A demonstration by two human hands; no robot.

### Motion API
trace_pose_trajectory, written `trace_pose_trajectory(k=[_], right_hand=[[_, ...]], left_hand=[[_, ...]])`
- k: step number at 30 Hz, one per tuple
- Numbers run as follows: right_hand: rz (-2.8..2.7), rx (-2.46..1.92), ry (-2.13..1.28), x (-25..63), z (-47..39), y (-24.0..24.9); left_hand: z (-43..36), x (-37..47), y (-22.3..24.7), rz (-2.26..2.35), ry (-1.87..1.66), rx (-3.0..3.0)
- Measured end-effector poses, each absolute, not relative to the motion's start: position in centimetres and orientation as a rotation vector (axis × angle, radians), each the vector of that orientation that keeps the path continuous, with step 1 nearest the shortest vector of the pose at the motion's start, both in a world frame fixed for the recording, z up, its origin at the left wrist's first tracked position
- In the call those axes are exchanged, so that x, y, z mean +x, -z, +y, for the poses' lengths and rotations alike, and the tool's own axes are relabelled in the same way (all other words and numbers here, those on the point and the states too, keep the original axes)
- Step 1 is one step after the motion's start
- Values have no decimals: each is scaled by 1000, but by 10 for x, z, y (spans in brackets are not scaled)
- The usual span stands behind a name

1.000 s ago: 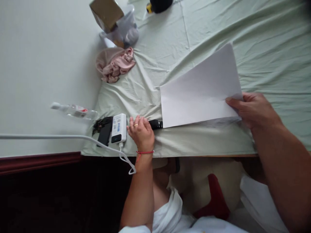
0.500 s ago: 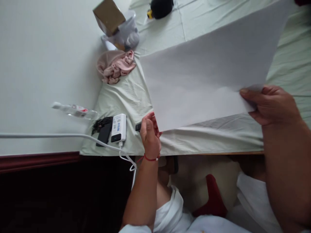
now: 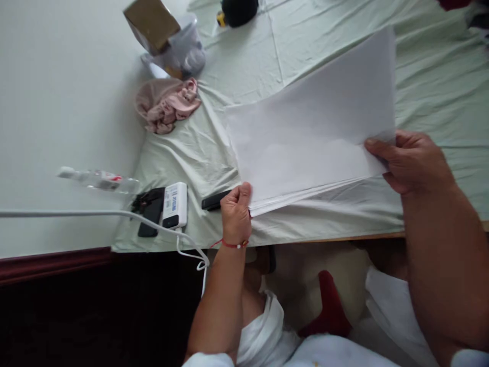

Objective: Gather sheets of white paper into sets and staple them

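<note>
Several large white sheets of paper (image 3: 305, 137) are held in a loose stack above the bed, their near edges slightly fanned. My left hand (image 3: 237, 211), with a red string bracelet at the wrist, pinches the near left corner, thumb on top. At the right edge my right hand (image 3: 408, 158) grips the paper between thumb and fingers; the fingers underneath are partly hidden. A black oblong object (image 3: 213, 201) lies just left of my left hand, partly covered by it.
A white power bank (image 3: 175, 205) and a black phone (image 3: 152, 219) lie at the bed's left, a white cable (image 3: 95, 213) crossing before them. Nearby are a plastic bottle (image 3: 101, 181), pink cloth (image 3: 168, 107), a plastic tub (image 3: 187, 53) with a cardboard box (image 3: 151, 25), and light green bedding (image 3: 439, 97).
My left hand has closed from a loose, open pose onto the paper's near left corner. The sheets have come lower and level, their several edges now showing. The view has shifted slightly.
</note>
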State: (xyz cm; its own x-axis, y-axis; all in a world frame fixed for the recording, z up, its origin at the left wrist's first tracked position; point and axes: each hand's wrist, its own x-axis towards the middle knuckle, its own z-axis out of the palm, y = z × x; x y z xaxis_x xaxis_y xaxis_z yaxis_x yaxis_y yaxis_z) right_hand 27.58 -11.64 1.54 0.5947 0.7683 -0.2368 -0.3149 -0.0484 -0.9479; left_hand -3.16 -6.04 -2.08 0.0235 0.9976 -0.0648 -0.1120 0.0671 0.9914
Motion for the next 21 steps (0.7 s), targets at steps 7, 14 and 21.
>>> trace_pose_trajectory(k=[7, 14, 21], right_hand=[[-354, -1326, -870, 286, -119, -12], [-368, -1333, -884, 288, -119, -9], [-342, -1323, -828, 293, -119, -5]], left_hand=[[-62, -17, 11, 1050, -1062, 942], [-58, -15, 13, 1104, -1081, 896], [-61, -13, 8, 1115, -1007, 966]])
